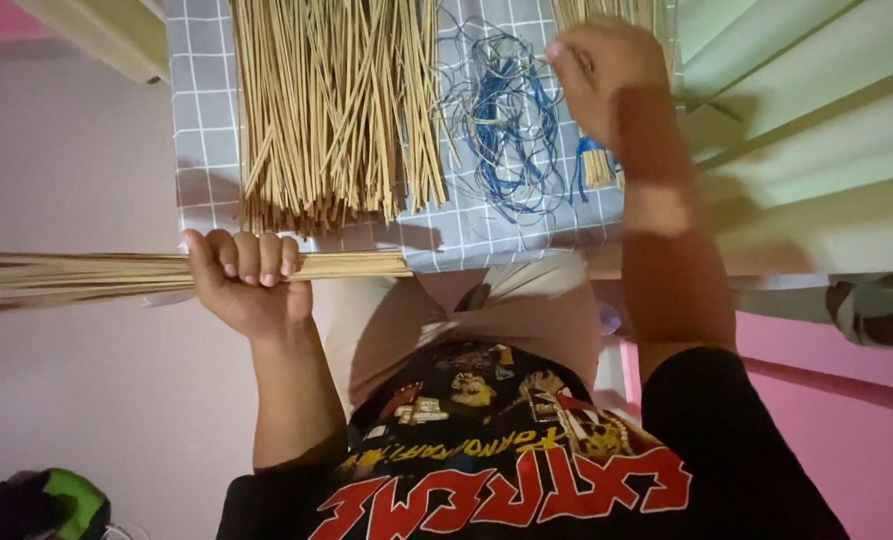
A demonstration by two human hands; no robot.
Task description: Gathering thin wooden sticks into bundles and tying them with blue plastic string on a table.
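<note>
Left hand [245, 275]: fist clamped around a bundle of thin tan sticks [87, 275] jutting sideways
Right hand [597, 65]: fingers pinched together above tangled blue threads [502, 110], grip unclear

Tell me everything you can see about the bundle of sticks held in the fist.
The bundle of sticks is a tight sheaf of thin, straight, pale tan stalks that look like dried plant fibre. It lies level across the picture, running off the left edge, with its cut ends near the checked cloth. The left hand is shut around it near those ends. Nothing else visibly touches it.
</note>
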